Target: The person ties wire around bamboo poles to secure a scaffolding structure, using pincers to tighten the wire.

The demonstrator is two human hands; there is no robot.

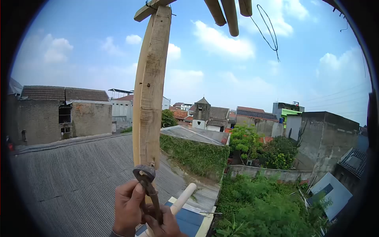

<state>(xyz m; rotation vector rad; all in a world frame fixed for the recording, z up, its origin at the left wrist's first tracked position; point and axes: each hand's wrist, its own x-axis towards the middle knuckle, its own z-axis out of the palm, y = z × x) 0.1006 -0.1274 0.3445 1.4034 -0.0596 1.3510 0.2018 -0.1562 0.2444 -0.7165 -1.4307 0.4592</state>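
A pair of dark, worn pincers [147, 179] is held up at the lower end of a weathered upright timber [152, 87], its rounded jaws against or just in front of the wood. My right hand [167, 225] is closed around the handles from below. My left hand [128, 207] is closed too, thumb and fingers pressed on the pincers just under the jaws. A pale round pole [183, 199] slants behind my right hand. Whether wire or a nail sits in the jaws is too small to tell.
Overhead, a short crosspiece [152, 10] is tied to the timber with wire. Several pole ends [229, 17] and a loop of wire [270, 33] hang at the top. Below lie a corrugated roof [87, 177], a blue panel [191, 221] and green shrubs [260, 205], far down.
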